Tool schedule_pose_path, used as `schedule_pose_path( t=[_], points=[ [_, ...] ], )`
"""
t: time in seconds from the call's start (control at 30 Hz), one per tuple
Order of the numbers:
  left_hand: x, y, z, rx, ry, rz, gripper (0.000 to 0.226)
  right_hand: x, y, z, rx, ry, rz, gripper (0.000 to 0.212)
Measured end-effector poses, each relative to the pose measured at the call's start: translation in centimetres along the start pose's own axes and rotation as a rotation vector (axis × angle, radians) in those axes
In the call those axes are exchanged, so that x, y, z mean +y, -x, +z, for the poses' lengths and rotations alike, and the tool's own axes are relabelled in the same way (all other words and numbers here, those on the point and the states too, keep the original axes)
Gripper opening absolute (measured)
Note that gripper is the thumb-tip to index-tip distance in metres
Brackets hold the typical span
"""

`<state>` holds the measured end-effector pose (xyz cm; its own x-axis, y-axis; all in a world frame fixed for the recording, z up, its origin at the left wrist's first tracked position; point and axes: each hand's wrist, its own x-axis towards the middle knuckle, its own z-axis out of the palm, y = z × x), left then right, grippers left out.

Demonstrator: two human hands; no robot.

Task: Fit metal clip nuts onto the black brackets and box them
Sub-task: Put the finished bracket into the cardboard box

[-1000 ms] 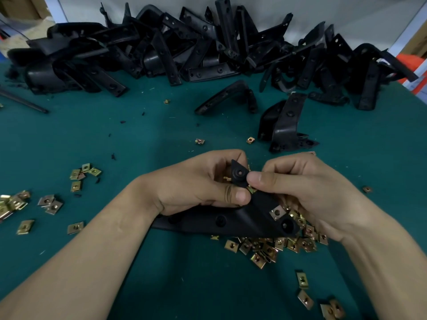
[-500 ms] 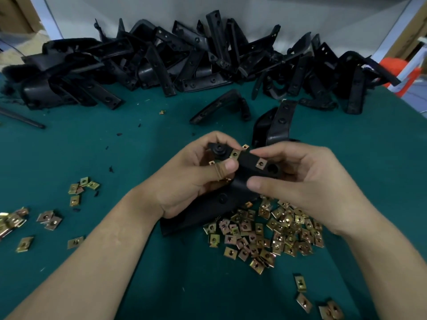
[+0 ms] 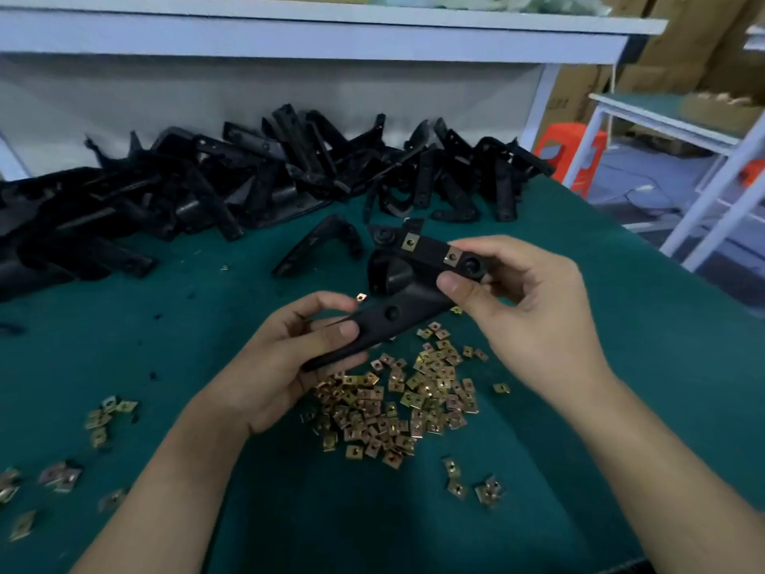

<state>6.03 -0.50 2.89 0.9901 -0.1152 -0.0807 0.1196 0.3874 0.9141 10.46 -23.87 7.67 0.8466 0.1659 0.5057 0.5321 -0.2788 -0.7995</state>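
A black bracket (image 3: 397, 312) is held up over the green table between both hands. My left hand (image 3: 285, 358) grips its lower end, thumb on top. My right hand (image 3: 525, 308) pinches its upper arm, where two brass clip nuts (image 3: 410, 242) sit fitted. A heap of loose clip nuts (image 3: 397, 403) lies on the table under the hands. A big pile of black brackets (image 3: 256, 180) runs along the table's back edge.
Small clusters of clip nuts (image 3: 109, 416) lie at the left and a few (image 3: 472, 482) at the lower right. A single bracket (image 3: 318, 246) lies behind the hands. A white shelf frame (image 3: 314, 35), cardboard boxes and a red stool (image 3: 571, 151) stand beyond the table (image 3: 621, 283).
The bracket has been lifted and stretched out to the right. My left hand slid down to its lower end, and my right hand moved up and right. The view tilted upward.
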Motion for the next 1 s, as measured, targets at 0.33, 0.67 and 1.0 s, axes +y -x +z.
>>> schedule_pose_path(
  t=[0.33,0.67,1.0],
  points=[
    [-1.6,-0.8,12.2,0.006,-0.012,-0.103,0.034,-0.5,9.4,-12.2,0.329,0.341,0.147,0.029],
    [-8.1,1.1,28.4,-0.27,-0.264,-0.066,0.023,-0.7,24.9,-22.2,0.543,0.482,0.528,0.025],
    [-22.2,1.3,33.6,-0.488,-0.775,-0.13,0.053,1.9,34.4,-26.5,0.266,0.671,1.015,0.039]
  ],
)
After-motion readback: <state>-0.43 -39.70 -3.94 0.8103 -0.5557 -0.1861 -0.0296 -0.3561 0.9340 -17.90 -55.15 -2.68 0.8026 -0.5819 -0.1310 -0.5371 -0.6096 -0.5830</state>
